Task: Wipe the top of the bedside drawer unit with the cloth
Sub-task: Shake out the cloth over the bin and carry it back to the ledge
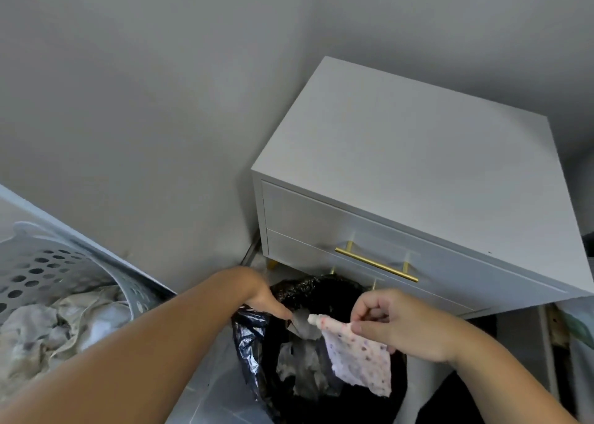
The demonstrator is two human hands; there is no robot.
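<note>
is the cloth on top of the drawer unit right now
No, the right hand holds the spotted cloth over the black bin bag, in front of the drawer unit.

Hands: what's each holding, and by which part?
Right hand pinches the spotted pink cloth by its top edge; the rest hangs over the black bin bag. Left hand seems to pinch grey debris over it; grip unclear.

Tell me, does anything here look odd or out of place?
Mildly. The spotted cloth is not on the drawer unit; the right hand pinches it over a black bin bag while the left hand picks grey fluff off it. The laundry basket leans tilted.
</note>
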